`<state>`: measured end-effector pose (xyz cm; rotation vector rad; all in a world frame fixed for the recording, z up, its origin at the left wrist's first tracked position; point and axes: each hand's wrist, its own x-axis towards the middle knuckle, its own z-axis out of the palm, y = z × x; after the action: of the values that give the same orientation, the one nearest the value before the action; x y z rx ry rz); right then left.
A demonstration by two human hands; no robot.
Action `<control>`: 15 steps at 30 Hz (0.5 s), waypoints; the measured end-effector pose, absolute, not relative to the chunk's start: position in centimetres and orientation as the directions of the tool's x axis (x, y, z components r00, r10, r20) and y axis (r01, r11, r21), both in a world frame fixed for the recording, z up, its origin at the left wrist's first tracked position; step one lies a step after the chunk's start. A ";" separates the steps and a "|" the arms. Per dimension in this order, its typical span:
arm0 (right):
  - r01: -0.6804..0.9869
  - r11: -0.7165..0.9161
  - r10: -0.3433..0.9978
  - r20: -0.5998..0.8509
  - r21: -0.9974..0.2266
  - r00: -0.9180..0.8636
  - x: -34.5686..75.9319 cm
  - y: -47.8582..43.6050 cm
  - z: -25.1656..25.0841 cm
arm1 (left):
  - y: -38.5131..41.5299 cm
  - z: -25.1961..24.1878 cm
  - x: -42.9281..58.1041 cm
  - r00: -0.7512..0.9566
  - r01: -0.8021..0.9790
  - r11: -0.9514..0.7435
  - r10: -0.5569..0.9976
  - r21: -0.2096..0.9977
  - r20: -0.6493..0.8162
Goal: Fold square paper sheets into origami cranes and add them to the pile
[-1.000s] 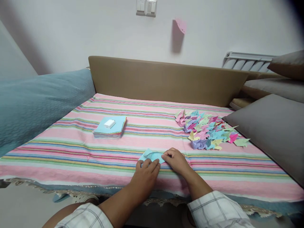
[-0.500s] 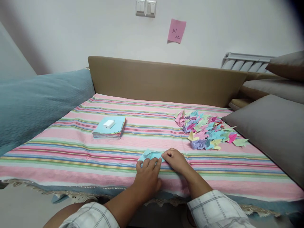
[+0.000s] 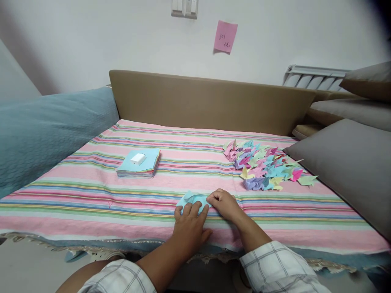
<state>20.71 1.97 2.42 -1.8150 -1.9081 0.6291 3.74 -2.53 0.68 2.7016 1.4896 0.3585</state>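
A folded light-blue sheet of origami paper (image 3: 185, 198) lies on the striped cloth in front of me, with one layer raised into a hollow along its far side. My left hand (image 3: 191, 224) rests on its near part, fingers spread and thumb held out to the side. At the right end, my right hand (image 3: 225, 204) pinches the paper's corner between thumb and bent fingers. The palm and fingers hide part of the near edge, so its full shape cannot be made out.
A stack of coloured square paper (image 3: 150, 160) sits at the left under a small white block (image 3: 138, 158). To the right lies a pile of folded paper cranes (image 3: 264, 167). Grey cushions (image 3: 345, 154) border the right side, a brown backrest (image 3: 210, 101) the rear.
My left thumb sticks out a little farther from the hand. Both hands remain at the blue paper, and the whole view has shifted slightly.
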 end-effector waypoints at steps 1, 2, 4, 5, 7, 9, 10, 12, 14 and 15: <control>0.806 0.038 0.999 -0.001 -0.591 -0.048 20.7 2.0 2.4 | -2.5 0.6 3.8 0.512 0.830 -0.539 0.839 0.145 0.185; 0.808 0.038 0.999 -0.002 -0.588 -0.048 20.7 2.0 2.4 | -2.5 0.6 3.8 0.511 0.829 -0.539 0.839 0.149 0.187; 0.812 0.036 0.999 -0.002 -0.582 -0.046 20.6 1.9 2.4 | -2.5 0.5 3.7 0.514 0.825 -0.544 0.835 0.155 0.194; 0.813 0.035 0.999 -0.003 -0.582 -0.045 20.6 1.9 2.4 | -2.5 0.5 3.7 0.517 0.822 -0.547 0.833 0.155 0.200; 0.812 0.035 0.999 -0.003 -0.583 -0.045 20.6 1.9 2.5 | -2.5 0.4 3.7 0.521 0.819 -0.553 0.828 0.150 0.209; 0.811 0.046 0.998 0.003 -0.584 -0.055 20.8 1.9 2.5 | -2.5 0.5 3.6 0.522 0.820 -0.555 0.825 0.141 0.215; 0.811 0.053 0.998 0.006 -0.583 -0.061 20.9 1.9 2.6 | -2.5 0.5 3.6 0.522 0.821 -0.555 0.825 0.138 0.216; 0.818 0.065 0.997 0.008 -0.571 -0.073 21.3 2.0 2.6 | -2.6 0.5 3.6 0.517 0.823 -0.551 0.828 0.138 0.217; 0.835 0.075 0.996 -0.002 -0.545 -0.091 21.7 2.1 2.7 | -2.6 0.5 3.6 0.515 0.824 -0.549 0.829 0.140 0.219; 0.845 0.082 0.995 -0.008 -0.528 -0.101 21.8 2.1 2.7 | -2.6 0.5 3.6 0.515 0.824 -0.549 0.829 0.140 0.220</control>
<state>21.83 2.14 2.66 -1.8226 -2.0120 0.5824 3.55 -2.62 0.51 2.7184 1.4833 0.4097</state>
